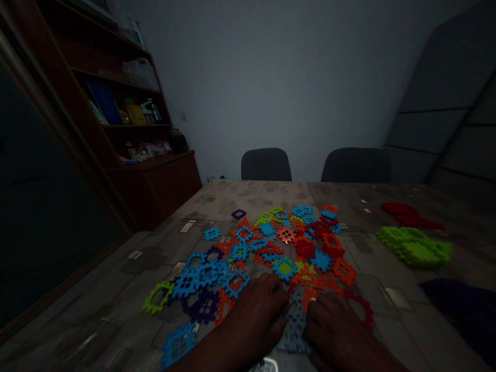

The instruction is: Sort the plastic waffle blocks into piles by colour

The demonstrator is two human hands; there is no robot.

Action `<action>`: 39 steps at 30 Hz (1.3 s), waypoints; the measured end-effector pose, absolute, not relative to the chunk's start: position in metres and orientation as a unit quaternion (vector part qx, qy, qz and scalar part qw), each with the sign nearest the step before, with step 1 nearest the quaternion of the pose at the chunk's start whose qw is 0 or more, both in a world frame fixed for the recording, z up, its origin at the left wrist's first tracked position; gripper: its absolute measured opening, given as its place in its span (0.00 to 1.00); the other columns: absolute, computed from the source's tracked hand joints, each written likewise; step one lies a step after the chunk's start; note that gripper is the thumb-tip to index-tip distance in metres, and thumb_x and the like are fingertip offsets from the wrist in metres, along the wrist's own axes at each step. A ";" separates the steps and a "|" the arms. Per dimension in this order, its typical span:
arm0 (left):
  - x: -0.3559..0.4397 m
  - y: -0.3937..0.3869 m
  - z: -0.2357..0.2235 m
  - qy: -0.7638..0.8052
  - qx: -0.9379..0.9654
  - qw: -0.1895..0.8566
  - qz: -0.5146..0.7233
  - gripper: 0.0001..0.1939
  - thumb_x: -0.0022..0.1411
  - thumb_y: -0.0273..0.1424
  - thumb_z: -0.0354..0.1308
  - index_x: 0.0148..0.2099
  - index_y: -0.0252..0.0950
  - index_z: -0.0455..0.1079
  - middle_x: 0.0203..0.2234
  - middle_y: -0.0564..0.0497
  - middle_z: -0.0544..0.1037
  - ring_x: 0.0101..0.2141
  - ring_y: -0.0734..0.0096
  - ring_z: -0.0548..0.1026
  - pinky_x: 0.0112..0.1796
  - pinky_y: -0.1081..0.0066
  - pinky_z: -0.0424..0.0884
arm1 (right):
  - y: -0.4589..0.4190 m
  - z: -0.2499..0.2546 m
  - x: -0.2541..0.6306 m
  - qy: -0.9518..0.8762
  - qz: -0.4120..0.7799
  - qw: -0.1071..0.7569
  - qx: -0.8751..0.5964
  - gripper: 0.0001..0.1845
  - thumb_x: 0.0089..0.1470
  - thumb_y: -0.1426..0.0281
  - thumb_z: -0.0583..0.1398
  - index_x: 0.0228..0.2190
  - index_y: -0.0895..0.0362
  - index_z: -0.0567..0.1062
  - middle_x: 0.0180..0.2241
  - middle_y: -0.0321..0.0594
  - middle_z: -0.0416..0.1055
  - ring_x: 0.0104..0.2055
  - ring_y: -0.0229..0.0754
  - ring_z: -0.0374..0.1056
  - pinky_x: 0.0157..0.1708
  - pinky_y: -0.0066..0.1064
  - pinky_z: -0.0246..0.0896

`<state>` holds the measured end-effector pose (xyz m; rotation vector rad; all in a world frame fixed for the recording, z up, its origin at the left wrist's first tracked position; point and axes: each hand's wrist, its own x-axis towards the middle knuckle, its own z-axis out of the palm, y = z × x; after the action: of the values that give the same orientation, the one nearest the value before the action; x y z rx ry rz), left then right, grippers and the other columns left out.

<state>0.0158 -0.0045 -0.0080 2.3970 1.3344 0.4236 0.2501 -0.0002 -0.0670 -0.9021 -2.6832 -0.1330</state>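
Observation:
Grey toothed plastic building tiles (295,328) lie between my hands at the table's near side. My left hand (263,305) is closed, its fingers curled at the left edge of the grey tiles. Against their right edge my right hand (331,328) is closed too, fingers bent down. The fingertips of both hands are partly hidden. Just beyond them is a blue frame tile with a green centre (285,268). A red curved tile (362,310) shows beside my right hand, and orange tiles (225,305) sit by my left wrist.
A loose heap of blue tiles (209,273), with orange, red, purple and green ones, spreads over the patterned table (155,248). Green tiles (416,247), red pieces (406,214) and a dark purple pile (461,310) lie at right. Two chairs (266,164) stand behind the table.

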 end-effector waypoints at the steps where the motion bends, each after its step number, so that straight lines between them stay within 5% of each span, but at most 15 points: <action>1: 0.016 -0.004 -0.009 0.473 0.850 0.175 0.152 0.10 0.56 0.19 0.61 0.37 0.39 0.68 0.40 0.51 0.75 0.42 0.64 0.73 0.40 0.68 0.67 | -0.002 -0.061 0.249 -0.934 -0.041 0.164 -0.314 0.16 0.44 0.65 0.75 0.32 0.51 0.74 0.37 0.36 0.76 0.43 0.48 0.68 0.49 0.41 0.58; 9: 0.010 0.000 -0.007 0.463 0.849 0.208 0.148 0.12 0.58 0.21 0.64 0.43 0.40 0.73 0.43 0.52 0.76 0.45 0.64 0.75 0.43 0.70 0.68 | -0.004 -0.050 0.251 -0.933 -0.001 0.182 -0.312 0.13 0.47 0.71 0.72 0.34 0.50 0.75 0.38 0.34 0.77 0.43 0.47 0.69 0.52 0.41 0.55; 16: 0.013 0.001 -0.006 0.470 0.849 0.194 0.139 0.08 0.59 0.22 0.64 0.38 0.39 0.72 0.40 0.52 0.76 0.43 0.64 0.75 0.41 0.69 0.67 | 0.006 -0.076 0.262 -0.931 -0.022 0.203 -0.302 0.10 0.46 0.67 0.70 0.30 0.51 0.74 0.33 0.36 0.74 0.38 0.47 0.67 0.50 0.42 0.57; 22: -0.002 0.008 0.010 0.491 0.814 0.205 0.232 0.08 0.61 0.20 0.63 0.40 0.38 0.74 0.40 0.50 0.76 0.44 0.62 0.75 0.44 0.67 0.67 | -0.011 -0.042 0.244 -0.933 0.022 0.125 -0.336 0.07 0.50 0.71 0.66 0.34 0.51 0.75 0.39 0.40 0.77 0.44 0.49 0.69 0.53 0.43 0.58; 29: 0.001 -0.002 0.008 0.473 0.810 0.235 0.253 0.09 0.59 0.20 0.65 0.39 0.38 0.74 0.40 0.52 0.76 0.44 0.64 0.74 0.44 0.67 0.66 | -0.006 0.003 0.257 -0.926 0.055 0.167 -0.333 0.05 0.61 0.76 0.61 0.34 0.53 0.73 0.37 0.38 0.76 0.40 0.45 0.71 0.47 0.40 0.59; 34: 0.017 -0.019 0.003 0.451 0.847 0.223 0.171 0.11 0.57 0.23 0.70 0.39 0.39 0.73 0.41 0.52 0.76 0.44 0.62 0.74 0.43 0.65 0.66 | 0.010 0.018 0.287 -0.909 0.009 0.233 -0.346 0.08 0.67 0.75 0.58 0.43 0.51 0.75 0.40 0.39 0.77 0.43 0.46 0.73 0.50 0.42 0.57; 39: 0.024 -0.020 0.001 0.453 0.861 0.215 0.080 0.17 0.56 0.33 0.78 0.45 0.41 0.77 0.45 0.49 0.77 0.45 0.55 0.76 0.47 0.59 0.68 | 0.011 0.021 0.291 -0.907 0.013 0.240 -0.345 0.07 0.66 0.75 0.59 0.40 0.51 0.75 0.37 0.37 0.77 0.40 0.45 0.73 0.48 0.41 0.58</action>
<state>0.0238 -0.0196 0.0010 2.3888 1.2560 0.2227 0.2909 0.0110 0.0209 -0.9450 -2.4834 0.0360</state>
